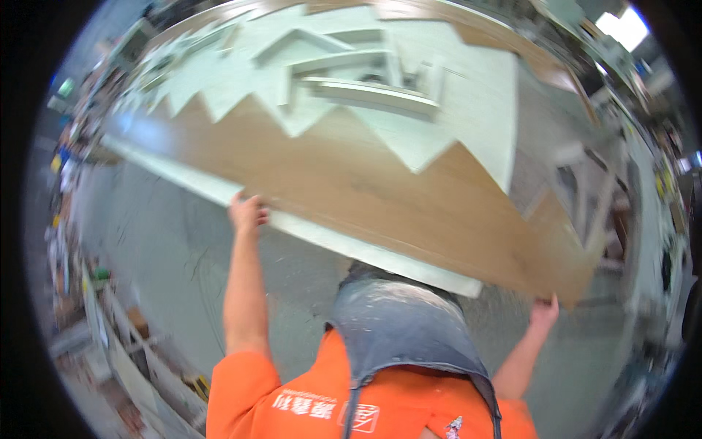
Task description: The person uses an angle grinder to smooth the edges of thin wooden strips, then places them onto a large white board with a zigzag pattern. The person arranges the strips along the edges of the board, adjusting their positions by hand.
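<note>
A long brown wood-look panel [344, 172] with a zigzag far edge lies slantwise over a white tabletop [468, 110], its right end sticking out past the white surface. My left hand [248, 212] is closed on the near edge of this panel, left of its middle, just over the white table edge [336, 240]. At the near right corner, my right hand [543, 311] pinches the same panel, thumb and fingers at the rim. What the fingers do underneath is hidden, and motion blurs the picture slightly.
White strips joined into angled frames [365, 88] lie on the tabletop beyond the panel. Further brown zigzag pieces [482, 33] line its far side. A rack with boards [139, 358] stands at the lower left. At the right is a pale frame-like stand [585, 190]. Grey floor [161, 241] surrounds me.
</note>
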A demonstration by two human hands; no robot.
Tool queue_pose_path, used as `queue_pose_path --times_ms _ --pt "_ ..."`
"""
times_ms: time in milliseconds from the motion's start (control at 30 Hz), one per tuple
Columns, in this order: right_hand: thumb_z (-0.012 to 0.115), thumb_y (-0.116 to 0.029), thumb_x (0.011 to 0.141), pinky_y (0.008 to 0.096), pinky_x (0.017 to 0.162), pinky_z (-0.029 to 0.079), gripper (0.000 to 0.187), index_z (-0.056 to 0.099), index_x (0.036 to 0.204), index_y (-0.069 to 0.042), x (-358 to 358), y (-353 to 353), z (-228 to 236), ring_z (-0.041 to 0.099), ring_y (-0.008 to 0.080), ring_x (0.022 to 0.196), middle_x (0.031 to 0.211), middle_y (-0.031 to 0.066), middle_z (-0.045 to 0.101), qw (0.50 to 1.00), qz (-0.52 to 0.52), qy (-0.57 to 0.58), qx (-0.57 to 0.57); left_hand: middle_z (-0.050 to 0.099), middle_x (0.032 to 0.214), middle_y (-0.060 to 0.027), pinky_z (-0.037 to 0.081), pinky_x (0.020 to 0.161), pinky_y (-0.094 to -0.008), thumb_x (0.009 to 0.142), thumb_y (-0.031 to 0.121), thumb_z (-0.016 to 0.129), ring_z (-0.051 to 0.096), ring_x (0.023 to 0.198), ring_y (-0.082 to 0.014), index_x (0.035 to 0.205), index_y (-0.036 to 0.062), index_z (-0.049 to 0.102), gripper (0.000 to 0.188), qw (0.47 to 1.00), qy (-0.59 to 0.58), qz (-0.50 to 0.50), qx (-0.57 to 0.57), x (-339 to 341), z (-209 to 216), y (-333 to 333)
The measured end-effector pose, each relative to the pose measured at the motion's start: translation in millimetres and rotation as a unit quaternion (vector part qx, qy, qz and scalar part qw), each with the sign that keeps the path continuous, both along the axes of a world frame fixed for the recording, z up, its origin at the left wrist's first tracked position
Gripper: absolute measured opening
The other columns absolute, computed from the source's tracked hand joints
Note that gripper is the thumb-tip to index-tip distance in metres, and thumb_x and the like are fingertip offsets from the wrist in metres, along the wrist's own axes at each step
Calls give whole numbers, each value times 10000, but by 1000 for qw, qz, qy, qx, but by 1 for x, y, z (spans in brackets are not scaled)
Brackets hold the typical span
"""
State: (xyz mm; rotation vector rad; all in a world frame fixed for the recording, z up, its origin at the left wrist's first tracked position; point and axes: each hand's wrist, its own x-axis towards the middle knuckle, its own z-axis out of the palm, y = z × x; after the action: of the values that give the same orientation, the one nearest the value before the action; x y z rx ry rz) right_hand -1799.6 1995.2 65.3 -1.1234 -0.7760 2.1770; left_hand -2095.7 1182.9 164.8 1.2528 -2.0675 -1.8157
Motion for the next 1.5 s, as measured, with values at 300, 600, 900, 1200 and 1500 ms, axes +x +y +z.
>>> queue_pose_path --times_ms 300,600,900,1200,1500 --pt "708 -230 931 466 982 476 413 569 1301 -106 -59 -68 12 565 263 1165 1286 87 590 997 -39 -58 -44 554 790 -52 427 424 -265 925 92 646 533 554 -141 1427 51 435 546 1000 19 1 -2 8 -17 -20" --pt "607 -482 976 442 858 536 453 566 1195 -87 -25 -134 29 642 267 985 1091 91 647 993 -81 -71 -56 558 854 -27 488 560 -320 962 198 606 558 652 -159 1306 73 492 383 1000 -9 0 -19 60 -37 -42" --pt "554 -364 1018 399 721 564 368 572 1173 -31 -3 -257 -58 688 276 871 1004 133 667 912 239 -299 -149 628 1052 -196 544 479 -402 895 85 581 651 645 -292 1549 93 285 718 938 -344 -22 -25 313 -86 -20" --pt "580 -158 962 301 548 447 160 642 924 -15 -33 -458 -35 574 165 608 750 69 630 702 645 -270 134 721 939 -182 587 646 -400 865 278 734 707 706 -254 1476 66 473 698 931 -355 82 -23 547 -165 -93" --pt "612 -95 952 284 497 476 119 626 1002 12 -4 -741 3 602 174 606 769 79 622 427 851 -170 254 656 1315 -197 504 1022 -465 854 362 728 615 1233 -369 1335 50 617 584 890 -333 310 -18 768 -170 -171"
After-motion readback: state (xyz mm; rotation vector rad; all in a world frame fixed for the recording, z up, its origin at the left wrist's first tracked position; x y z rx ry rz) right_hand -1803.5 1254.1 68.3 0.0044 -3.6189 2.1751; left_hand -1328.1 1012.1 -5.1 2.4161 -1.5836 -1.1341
